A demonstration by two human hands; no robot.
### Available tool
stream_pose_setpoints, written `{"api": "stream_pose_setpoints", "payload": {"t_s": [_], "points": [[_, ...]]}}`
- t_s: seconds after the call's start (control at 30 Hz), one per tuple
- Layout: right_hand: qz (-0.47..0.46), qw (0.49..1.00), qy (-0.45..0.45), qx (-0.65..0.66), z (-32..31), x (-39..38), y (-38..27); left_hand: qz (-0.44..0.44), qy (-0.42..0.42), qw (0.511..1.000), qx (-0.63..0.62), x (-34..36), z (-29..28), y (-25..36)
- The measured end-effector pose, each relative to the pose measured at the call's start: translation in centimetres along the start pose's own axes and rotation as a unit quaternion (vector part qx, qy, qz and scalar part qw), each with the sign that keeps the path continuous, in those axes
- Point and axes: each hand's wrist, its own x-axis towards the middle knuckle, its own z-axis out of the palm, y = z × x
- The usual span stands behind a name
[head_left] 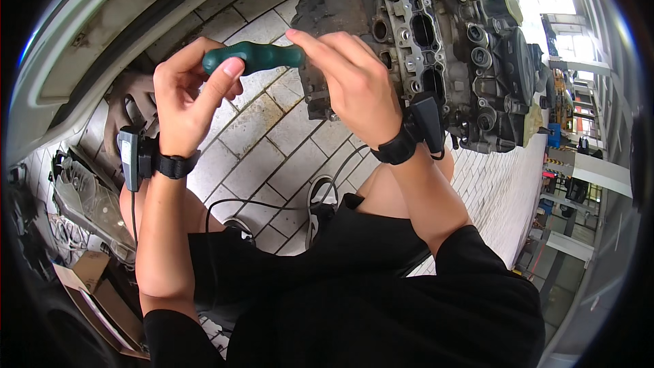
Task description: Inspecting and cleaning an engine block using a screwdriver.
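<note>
My left hand is closed round a dark green tool handle, its thumb pressed along the near side. The handle is thick and wavy, with a rounded left end, and lies nearly level in the air. At its right end is my right hand, index finger stretched out over the top edge and the other fingers bent. That hand hides whatever lies beyond the handle's right end. Just behind my right hand stands a large, dirty engine, with a row of oval ports in a metal face.
White brick-shaped tiles cover the floor. A pale vehicle body panel curves along the left. A clear headlamp-like part and an opened cardboard box lie at lower left. A black cable runs across between my legs. Shelving stands at far right.
</note>
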Motion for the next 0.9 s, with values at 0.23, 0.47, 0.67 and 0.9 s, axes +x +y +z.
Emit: {"api": "stream_pose_setpoints", "payload": {"t_s": [0.23,0.47,0.67,0.9], "points": [[-0.007,0.999,0.046,-0.026,0.1,0.8,0.8,-0.019,0.011,0.999,-0.033,0.4,1.2,-0.1],[0.005,0.998,0.048,-0.029,0.2,0.5,2.1,-0.043,-0.027,0.999,0.013,0.7,2.0,-0.5],[0.02,0.999,0.037,-0.027,0.0,0.3,2.2,-0.032,-0.029,0.999,0.022,1.1,2.2,-0.9],[0.031,0.998,0.033,-0.039,0.0,0.1,2.6,-0.003,-0.02,0.998,0.064,1.3,2.7,-1.0]]}}
